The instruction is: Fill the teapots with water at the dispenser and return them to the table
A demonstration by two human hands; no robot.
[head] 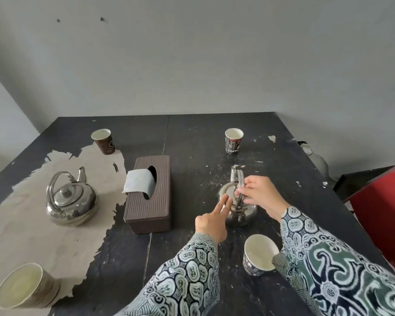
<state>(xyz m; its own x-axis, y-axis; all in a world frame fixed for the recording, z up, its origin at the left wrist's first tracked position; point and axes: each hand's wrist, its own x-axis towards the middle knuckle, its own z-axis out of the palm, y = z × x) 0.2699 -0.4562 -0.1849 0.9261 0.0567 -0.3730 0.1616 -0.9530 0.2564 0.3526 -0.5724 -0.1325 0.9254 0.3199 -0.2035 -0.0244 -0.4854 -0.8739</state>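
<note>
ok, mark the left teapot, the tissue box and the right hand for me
left teapot [72,202]: head view, on its steel body beside the lid.
tissue box [162,201]: head view, on its brown top right of the slot.
right hand [263,195]: head view, on the back of the hand.

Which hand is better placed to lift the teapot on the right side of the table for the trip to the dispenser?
The right hand: its fingers already pinch the raised handle of the right teapot. The left hand only touches the lid area with two straight fingers.
</note>
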